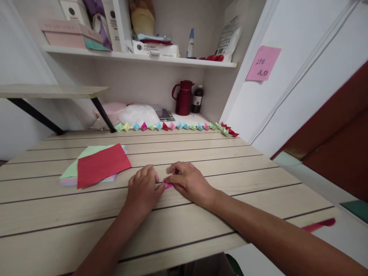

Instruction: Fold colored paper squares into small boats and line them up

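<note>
My left hand point(143, 188) and my right hand point(188, 182) meet at the middle of the wooden table point(201, 222). Both pinch a small folded pink paper piece point(167, 185) that lies on the tabletop between the fingertips. Most of the paper is hidden under my fingers. A stack of coloured paper sheets point(96, 166), with a red sheet on top, lies just left of my left hand. Along the far edge of the table runs a row of small folded paper shapes point(175, 126) in several colours.
Behind the row stand a dark red jug point(184, 97), a dark bottle point(197, 99) and a white plastic bag point(139, 114). Boxes and packets fill the shelf point(138, 56) above. A pink note point(263, 63) sticks to the wall at right.
</note>
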Demonstrator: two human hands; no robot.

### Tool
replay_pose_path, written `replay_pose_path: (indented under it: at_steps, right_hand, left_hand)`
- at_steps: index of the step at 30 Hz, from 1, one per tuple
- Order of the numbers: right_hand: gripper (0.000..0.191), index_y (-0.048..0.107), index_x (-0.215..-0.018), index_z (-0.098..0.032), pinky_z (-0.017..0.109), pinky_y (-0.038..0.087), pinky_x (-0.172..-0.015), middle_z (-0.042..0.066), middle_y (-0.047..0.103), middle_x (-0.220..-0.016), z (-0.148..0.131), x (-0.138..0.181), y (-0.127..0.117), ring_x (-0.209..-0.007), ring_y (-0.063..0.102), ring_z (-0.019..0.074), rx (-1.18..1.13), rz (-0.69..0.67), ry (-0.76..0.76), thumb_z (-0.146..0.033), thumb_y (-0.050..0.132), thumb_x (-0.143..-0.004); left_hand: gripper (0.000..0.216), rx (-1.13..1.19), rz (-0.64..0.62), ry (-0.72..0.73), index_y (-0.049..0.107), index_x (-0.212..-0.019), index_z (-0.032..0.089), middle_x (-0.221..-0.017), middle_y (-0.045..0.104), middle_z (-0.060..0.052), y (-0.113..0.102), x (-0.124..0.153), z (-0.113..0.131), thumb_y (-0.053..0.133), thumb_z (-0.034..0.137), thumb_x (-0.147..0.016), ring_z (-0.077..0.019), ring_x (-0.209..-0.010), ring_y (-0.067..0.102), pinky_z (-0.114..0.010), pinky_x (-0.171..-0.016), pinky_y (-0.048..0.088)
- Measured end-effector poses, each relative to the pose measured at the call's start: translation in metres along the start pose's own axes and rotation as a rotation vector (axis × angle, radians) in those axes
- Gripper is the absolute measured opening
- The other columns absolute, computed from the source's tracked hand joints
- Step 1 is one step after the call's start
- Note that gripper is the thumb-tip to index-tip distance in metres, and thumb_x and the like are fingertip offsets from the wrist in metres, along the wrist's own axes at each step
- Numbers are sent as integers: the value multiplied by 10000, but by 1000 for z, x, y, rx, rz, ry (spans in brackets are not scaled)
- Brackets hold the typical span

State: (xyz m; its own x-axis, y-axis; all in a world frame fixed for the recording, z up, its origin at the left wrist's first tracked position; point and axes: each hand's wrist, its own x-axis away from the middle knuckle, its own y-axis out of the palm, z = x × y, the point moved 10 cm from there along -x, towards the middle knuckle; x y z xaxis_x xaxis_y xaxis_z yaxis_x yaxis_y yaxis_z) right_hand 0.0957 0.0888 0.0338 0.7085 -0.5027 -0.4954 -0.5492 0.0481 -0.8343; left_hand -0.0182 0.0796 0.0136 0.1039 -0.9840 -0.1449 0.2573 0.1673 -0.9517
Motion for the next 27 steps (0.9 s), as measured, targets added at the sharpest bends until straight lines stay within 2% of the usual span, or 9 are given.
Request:
replay_pose_path:
  at_steps: [3,6,11,14,16,19,23,25,27]
  right_hand:
    - [210,725,-994,-274,357,389,-846,62,621,-1087,0,2,5,-991,553,200,26,-38,-1,-169,572,-896]
    - [249,710,-1057,-298,382,381,-880,61,619,-1128,4,5,5,-1049,533,218,-11,-79,35,-170,560,-905]
    - [219,660,-1116,-258,365,396,-929,53,632,-1083,14,6,-5,-1033,548,191,-290,-69,123,-250,577,-913]
    - [100,659,-963,-210,309,439,-837,35,629,-939,33,5,-8,-905,572,163,-410,-9,283,-237,585,-900]
    - [42,639,-835,-201,303,431,-801,23,605,-888,43,4,-4,-866,560,163,-373,-4,360,-239,645,-853]
    - [95,626,-803,-205,317,395,-825,20,588,-931,46,2,4,-898,542,168,-276,-45,363,-237,715,-791]
    - [60,625,-826,-206,330,366,-852,20,591,-958,45,1,7,-932,539,164,-276,-73,355,-255,637,-859]
    - [138,621,-809,-205,342,360,-854,19,590,-942,45,1,8,-928,539,170,-263,-82,386,-327,622,-872]
    - [234,615,-789,-206,367,349,-864,17,580,-942,44,1,9,-921,534,182,-207,-95,429,-430,678,-815]
  left_hand:
    - [165,-20,25,-6,497,-861,228,-1183,621,-75,-2,0,-2,565,377,-852,-258,-1131,551,-423,-910,390]
    - [157,-49,46,-9,503,-921,232,-1107,636,-48,-3,1,-4,532,380,-876,-244,-1087,560,-429,-931,366]
    - [114,-33,35,27,525,-980,237,-1221,608,-52,-2,5,-1,523,284,-876,-231,-1162,516,-433,-1007,300]
    - [116,-10,27,40,534,-977,242,-1240,605,-56,-1,4,0,522,290,-871,-248,-1177,509,-457,-1007,294]
    - [110,-1,27,43,540,-964,246,-1262,598,-60,-1,4,-1,525,297,-868,-257,-1192,502,-469,-1005,293]
    - [104,4,29,41,548,-958,247,-1294,586,-67,-1,3,-1,533,285,-863,-263,-1214,490,-482,-1020,281]
    - [99,8,18,37,558,-948,240,-1306,583,-67,-3,5,1,533,297,-871,-267,-1230,484,-489,-1035,276]
    - [100,8,15,36,563,-941,238,-1318,577,-69,-4,6,2,530,309,-878,-269,-1237,480,-490,-1036,279]
    - [98,3,25,40,565,-935,236,-1315,579,-73,-4,7,2,528,310,-884,-270,-1240,478,-489,-1033,285]
